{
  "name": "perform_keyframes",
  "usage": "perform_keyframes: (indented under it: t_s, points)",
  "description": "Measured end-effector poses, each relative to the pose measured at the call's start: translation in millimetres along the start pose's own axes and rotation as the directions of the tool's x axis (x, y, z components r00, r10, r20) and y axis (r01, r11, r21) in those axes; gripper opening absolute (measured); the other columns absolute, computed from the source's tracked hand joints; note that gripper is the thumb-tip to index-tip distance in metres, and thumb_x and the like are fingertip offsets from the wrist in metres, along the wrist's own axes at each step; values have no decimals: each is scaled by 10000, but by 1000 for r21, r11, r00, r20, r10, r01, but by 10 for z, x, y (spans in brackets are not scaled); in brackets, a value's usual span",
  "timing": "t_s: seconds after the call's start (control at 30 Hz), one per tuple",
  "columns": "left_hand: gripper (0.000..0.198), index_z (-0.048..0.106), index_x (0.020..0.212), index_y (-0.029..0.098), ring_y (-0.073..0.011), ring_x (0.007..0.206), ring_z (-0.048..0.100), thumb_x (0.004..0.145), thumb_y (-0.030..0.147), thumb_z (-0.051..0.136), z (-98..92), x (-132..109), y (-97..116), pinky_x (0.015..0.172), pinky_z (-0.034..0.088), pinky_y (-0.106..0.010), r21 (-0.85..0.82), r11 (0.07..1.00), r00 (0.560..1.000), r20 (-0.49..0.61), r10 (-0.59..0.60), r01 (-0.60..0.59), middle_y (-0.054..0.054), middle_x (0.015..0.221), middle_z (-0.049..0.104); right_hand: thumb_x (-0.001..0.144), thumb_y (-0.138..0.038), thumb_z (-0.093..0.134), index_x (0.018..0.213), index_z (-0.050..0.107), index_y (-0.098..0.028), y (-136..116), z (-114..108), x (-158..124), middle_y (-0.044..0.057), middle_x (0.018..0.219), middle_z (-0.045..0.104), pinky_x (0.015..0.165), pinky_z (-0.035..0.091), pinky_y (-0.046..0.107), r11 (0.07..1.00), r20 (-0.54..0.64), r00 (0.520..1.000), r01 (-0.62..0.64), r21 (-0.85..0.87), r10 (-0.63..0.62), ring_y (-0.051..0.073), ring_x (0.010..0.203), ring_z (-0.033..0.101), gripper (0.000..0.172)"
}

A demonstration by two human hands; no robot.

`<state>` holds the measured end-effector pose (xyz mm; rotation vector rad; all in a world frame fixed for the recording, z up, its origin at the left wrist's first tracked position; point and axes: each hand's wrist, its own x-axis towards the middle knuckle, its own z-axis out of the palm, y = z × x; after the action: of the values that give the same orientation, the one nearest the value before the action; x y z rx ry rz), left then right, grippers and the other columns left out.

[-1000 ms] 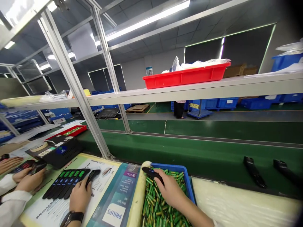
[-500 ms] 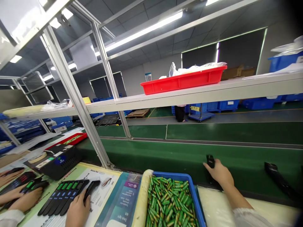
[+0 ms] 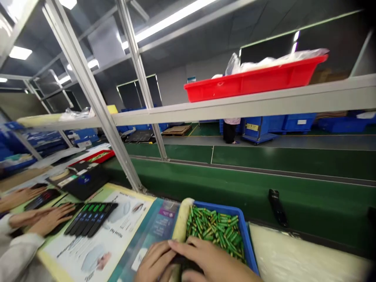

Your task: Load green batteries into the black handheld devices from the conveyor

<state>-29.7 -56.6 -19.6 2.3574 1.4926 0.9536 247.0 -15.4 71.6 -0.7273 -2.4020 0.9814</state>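
My left hand (image 3: pixel 155 261) and my right hand (image 3: pixel 211 259) are together at the bottom centre, over the near end of a cream padded roll (image 3: pixel 182 221). Both are closed around a black remote control (image 3: pixel 188 263), mostly hidden under the fingers. Just beyond them, the blue bin (image 3: pixel 243 231) holds many green-and-gold batteries (image 3: pixel 216 227). To the left, a row of several black remote controls (image 3: pixel 90 219) lies face down on a printed mat (image 3: pixel 117 235), with green batteries showing in them. Another black remote control (image 3: pixel 277 207) rests on the green conveyor belt (image 3: pixel 235 192).
A co-worker's hands (image 3: pixel 54 217) work over dark devices at the left. A black box (image 3: pixel 85 181) stands behind them. A metal post (image 3: pixel 117 145) and a white shelf (image 3: pixel 170 114) with a red tray (image 3: pixel 252 82) rise ahead. A cream pad (image 3: pixel 293 250) lies at the right.
My right hand has let go of the remote control on the belt and come back to the centre. My left hand has brought a remote control rightward from the row to meet it.
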Motion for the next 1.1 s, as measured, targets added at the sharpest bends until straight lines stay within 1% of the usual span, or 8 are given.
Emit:
perform_keyframes:
  t_s: [0.1,0.23,0.37,0.43,0.53,0.63,0.8,1.1]
  points:
    - [423,666,1353,316,-286,1268,645,940,400,628,-102,42,243,1080,564,-462,6,997,980,-186,-73,76,-83,1371,683,1014,-302,579,1527,490,-325,-17,79,-128,74,1273,687,982,543,394,984,-173,984,15,-175,-46,285,1116,665,522]
    - [553,581,1384,205,-302,1214,646,935,527,597,-367,106,-65,1041,560,-473,-37,930,830,-439,-345,366,-140,1387,641,1013,-311,540,1454,525,-265,219,34,-279,119,1167,712,917,546,434,952,-529,827,23,-306,-190,314,1034,678,444]
    - [558,591,1311,160,-307,1266,582,933,567,537,-564,175,-748,1117,480,-485,89,878,783,-501,-369,470,-159,1346,619,999,-322,529,1338,615,-284,249,-3,-208,76,990,743,740,537,384,932,-213,977,-107,-347,32,304,857,689,352]
    - [597,603,1291,121,-353,1323,524,918,576,500,-609,156,-1107,1159,418,-535,233,810,779,-504,-372,538,-203,1356,581,1019,-394,499,1344,583,-286,188,-125,-180,67,973,742,680,518,354,931,-216,965,-209,-299,148,288,811,688,352]
    - [639,614,1283,100,-391,1288,531,878,583,505,-591,53,-1497,1115,436,-554,351,719,781,-452,-431,600,-226,1330,578,982,-589,486,1223,556,-269,220,-511,-242,42,847,720,575,485,323,915,-479,830,-385,-120,286,255,656,663,407]
    - [640,605,1322,127,-352,1178,586,895,590,494,-490,-43,-1634,1046,485,-489,422,715,819,-420,-391,558,-187,1266,609,813,-733,573,1051,592,-270,599,-1016,-418,49,816,724,590,497,348,821,-726,577,-570,-30,374,286,668,677,521]
    - [527,697,1218,173,-307,976,634,967,539,411,-349,-37,-1606,926,518,-443,539,707,885,-351,-306,458,-136,1096,676,876,-657,540,1047,667,-231,1665,-1438,-717,122,981,753,735,533,396,411,-761,212,-908,78,613,375,953,705,476]
    - [334,717,1185,229,-237,968,692,1006,434,524,-175,116,-990,860,584,-355,353,913,921,-387,-54,202,-72,1020,727,965,-327,531,1279,609,-57,2209,-1354,-814,272,1059,715,734,564,463,232,-625,104,-964,126,774,430,978,725,422]
